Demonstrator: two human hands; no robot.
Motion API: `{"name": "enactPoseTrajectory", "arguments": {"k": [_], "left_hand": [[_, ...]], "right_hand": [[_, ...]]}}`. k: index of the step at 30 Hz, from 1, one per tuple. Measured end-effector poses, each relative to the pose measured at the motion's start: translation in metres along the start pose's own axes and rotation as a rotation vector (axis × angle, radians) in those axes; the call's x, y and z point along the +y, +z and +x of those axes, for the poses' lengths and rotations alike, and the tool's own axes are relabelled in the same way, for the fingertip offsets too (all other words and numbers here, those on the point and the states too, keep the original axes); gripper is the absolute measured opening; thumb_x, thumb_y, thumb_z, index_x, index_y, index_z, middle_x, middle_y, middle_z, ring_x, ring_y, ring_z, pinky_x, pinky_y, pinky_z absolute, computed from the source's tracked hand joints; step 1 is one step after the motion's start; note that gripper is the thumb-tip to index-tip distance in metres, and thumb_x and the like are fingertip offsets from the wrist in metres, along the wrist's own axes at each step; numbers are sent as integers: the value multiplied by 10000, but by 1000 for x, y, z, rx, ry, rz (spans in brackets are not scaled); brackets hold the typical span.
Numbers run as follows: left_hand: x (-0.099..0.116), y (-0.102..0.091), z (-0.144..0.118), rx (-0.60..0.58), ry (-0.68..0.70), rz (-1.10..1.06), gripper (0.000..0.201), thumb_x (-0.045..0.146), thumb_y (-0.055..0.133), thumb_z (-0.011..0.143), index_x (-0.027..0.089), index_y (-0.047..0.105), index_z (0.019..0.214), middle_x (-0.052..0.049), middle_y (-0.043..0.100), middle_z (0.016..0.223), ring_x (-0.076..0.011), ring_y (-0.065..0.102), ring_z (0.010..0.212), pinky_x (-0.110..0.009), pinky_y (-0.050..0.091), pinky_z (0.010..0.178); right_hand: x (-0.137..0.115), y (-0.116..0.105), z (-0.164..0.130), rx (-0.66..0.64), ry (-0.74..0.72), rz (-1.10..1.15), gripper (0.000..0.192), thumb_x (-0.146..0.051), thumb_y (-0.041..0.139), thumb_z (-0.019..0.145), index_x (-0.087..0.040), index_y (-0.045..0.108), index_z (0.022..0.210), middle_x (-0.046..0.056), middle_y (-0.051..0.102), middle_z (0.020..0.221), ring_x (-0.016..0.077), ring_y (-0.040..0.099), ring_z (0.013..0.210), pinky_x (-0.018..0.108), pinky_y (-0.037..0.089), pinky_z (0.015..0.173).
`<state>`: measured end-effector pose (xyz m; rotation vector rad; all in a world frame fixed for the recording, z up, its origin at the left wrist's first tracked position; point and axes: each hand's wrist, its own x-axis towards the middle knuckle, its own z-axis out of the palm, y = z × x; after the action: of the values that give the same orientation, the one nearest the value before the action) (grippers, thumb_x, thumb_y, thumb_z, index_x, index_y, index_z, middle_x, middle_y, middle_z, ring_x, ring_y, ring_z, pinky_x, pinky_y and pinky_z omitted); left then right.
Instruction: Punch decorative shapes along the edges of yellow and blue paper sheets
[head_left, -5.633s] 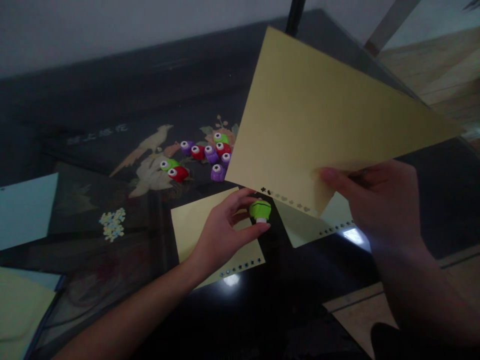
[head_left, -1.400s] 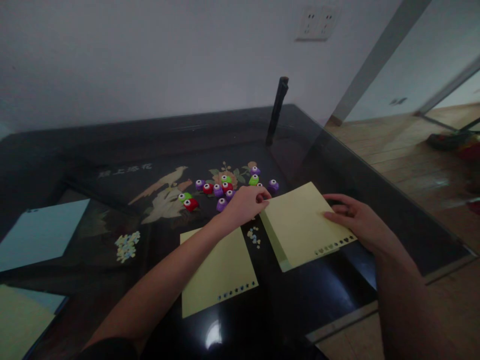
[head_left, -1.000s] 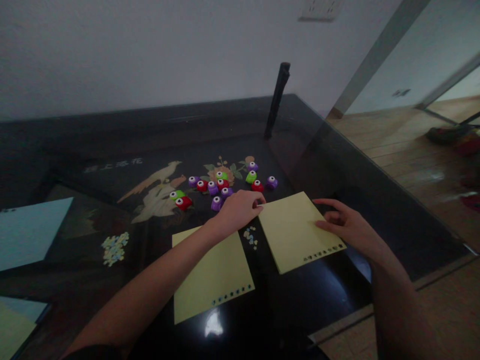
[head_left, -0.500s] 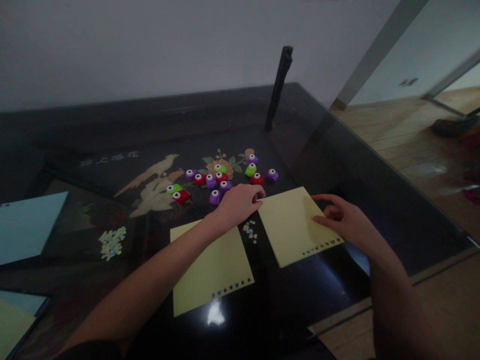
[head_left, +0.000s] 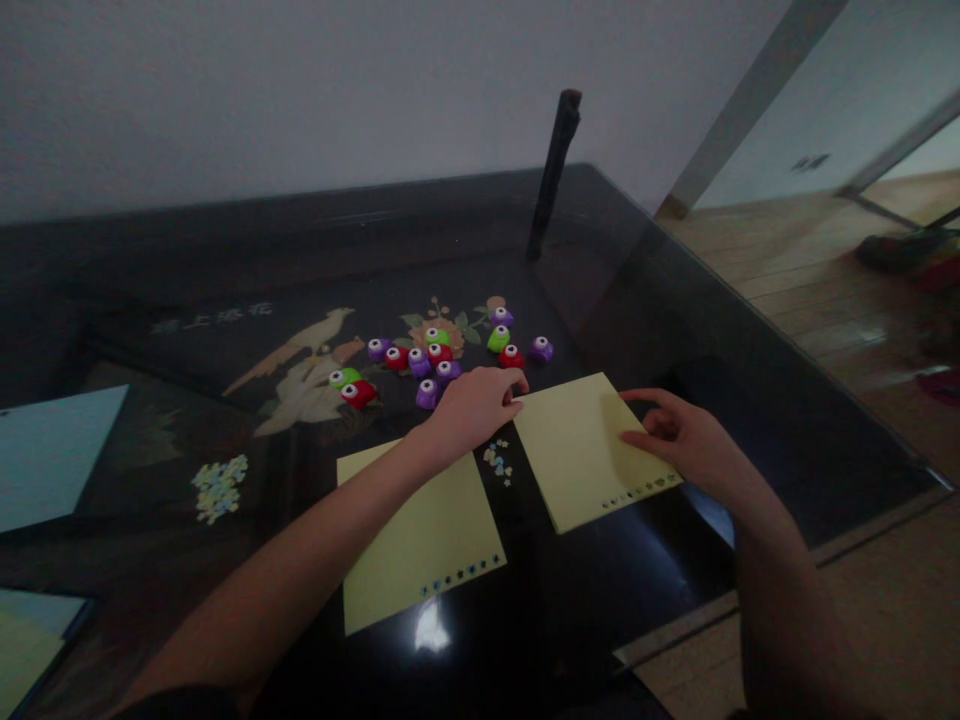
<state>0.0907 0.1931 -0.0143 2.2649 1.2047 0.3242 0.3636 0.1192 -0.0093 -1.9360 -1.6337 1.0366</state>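
A sheet of yellow paper [head_left: 577, 450] with a row of small punched shapes along its near edge lies on the dark table, perhaps more than one layer thick. At its far left corner, my left hand [head_left: 484, 405] pinches the edge, fingers closed. My right hand [head_left: 679, 435] grips the right edge between thumb and fingers. Under my left forearm is another punched yellow sheet [head_left: 435, 520], partly covered. Small punched paper pieces [head_left: 497, 460] lie between the two sheets. Beyond my left hand sit several craft punches in purple [head_left: 427, 393], red [head_left: 359, 394] and green [head_left: 499, 339].
A larger pile of paper cutouts [head_left: 220, 488] lies to the left. Light blue paper [head_left: 60, 455] is at the left edge, with more blue and yellow sheets [head_left: 30, 640] nearer me. A dark post [head_left: 553, 175] rises toward the table's back, before the wall.
The camera view has shifted very slightly. Both hands keep their places on the yellow paper, with no visible movement of it on the table.
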Motion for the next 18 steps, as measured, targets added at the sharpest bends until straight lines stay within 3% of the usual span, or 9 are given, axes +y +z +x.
{"name": "enactPoseTrajectory", "arguments": {"k": [18], "left_hand": [[4,-2,0,-20,-28,13,184,218,595,817,216,652,992,-13,678,787,-174,609,711,-269,394,570]], "right_hand": [[4,2,0,20,-53,-46,453,-417,663,728,-218,603,1130,-30,485,628,157,474,558,299,372,519]]}}
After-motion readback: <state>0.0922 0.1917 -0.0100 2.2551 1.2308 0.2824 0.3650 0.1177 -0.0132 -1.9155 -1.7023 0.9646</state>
